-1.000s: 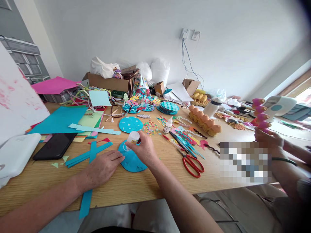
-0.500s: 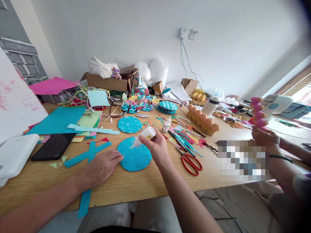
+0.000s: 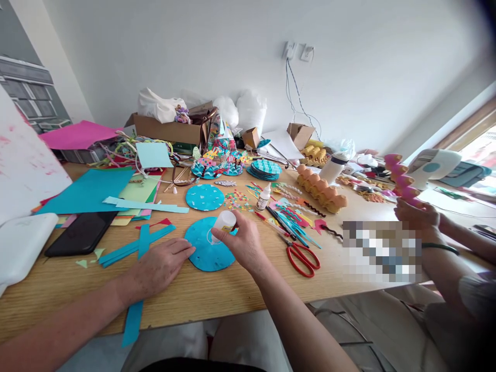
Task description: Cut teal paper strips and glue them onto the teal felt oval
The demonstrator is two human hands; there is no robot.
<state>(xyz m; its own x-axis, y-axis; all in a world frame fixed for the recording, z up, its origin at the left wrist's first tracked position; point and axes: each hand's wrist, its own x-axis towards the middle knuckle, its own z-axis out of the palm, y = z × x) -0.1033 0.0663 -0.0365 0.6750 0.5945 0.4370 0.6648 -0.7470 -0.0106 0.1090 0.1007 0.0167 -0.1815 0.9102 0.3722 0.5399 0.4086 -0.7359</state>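
Note:
My right hand (image 3: 248, 244) is wrapped round a white squeeze glue bottle (image 3: 225, 220). The bottle points nozzle down over a round blue disc (image 3: 211, 261); I cannot tell whether the tip touches the surface. A few small marks show on the disc. Lying flat on the table, my left hand (image 3: 165, 266) has its fingertips at the disc's left edge. Blue paper strips (image 3: 134, 249) cross beside and beneath that wrist. Behind this disc is another blue disc (image 3: 204, 197) dotted with pale paper bits.
Red-handled scissors (image 3: 303, 259), pens (image 3: 284, 225) and a small upright bottle (image 3: 264, 197) lie or stand to the right. A phone (image 3: 81, 235) is at left. Egg cartons (image 3: 320, 191) sit farther back. At far right, a co-worker's hands (image 3: 418, 214) hold a pink egg-carton strip (image 3: 403, 178).
My right hand has turned the glue bottle steeper and brought it slightly left and lower over the disc. My left hand stays at the edge. The co-worker's carton strip has tilted left.

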